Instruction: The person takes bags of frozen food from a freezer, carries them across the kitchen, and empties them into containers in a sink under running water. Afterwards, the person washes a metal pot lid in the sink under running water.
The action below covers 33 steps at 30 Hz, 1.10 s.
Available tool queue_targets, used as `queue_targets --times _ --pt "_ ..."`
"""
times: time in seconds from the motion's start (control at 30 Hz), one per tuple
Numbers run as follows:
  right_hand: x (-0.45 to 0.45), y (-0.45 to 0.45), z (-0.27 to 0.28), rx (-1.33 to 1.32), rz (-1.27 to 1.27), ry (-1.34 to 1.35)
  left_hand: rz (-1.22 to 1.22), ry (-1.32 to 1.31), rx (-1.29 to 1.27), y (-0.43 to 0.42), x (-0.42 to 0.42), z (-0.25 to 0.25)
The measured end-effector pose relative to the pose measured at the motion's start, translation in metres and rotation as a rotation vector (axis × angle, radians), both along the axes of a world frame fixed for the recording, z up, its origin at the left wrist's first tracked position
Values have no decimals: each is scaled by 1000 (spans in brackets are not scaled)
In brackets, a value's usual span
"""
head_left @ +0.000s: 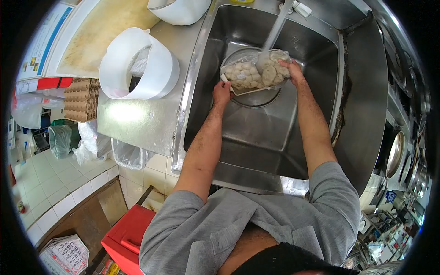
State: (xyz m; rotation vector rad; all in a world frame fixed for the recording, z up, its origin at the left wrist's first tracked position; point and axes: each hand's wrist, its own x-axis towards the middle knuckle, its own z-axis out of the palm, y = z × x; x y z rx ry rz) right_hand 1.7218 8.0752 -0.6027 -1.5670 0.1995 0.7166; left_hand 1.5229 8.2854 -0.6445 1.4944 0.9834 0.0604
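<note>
At one o'clock, left fingers [226, 85] and right fingers [285, 64] clamp the food pack [247, 75] I fear could slip if wet.

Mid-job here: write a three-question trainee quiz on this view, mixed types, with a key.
1. Fill in: The bagged pale lumps are held over the ___.
2. True or false: The stacked brown trays are on the person's left.
3. Multiple choice: Which hand is nearer the open white tub? A) right B) left C) both equally

Key:
1. Sink
2. True
3. B, the left hand
</note>
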Motion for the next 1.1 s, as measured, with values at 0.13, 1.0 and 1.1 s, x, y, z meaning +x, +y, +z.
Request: queue_targets --times 0.13,1.0,1.1 --pt "-1 1 4 20 7 -1 -30 34 -7 2 1 -1" --pt "-5 0 -2 57 -30 -33 265 -480 688 86 -39 179" --pt "-2 -3 -8 88 -35 -28 -71 -435 631 56 -27 160"
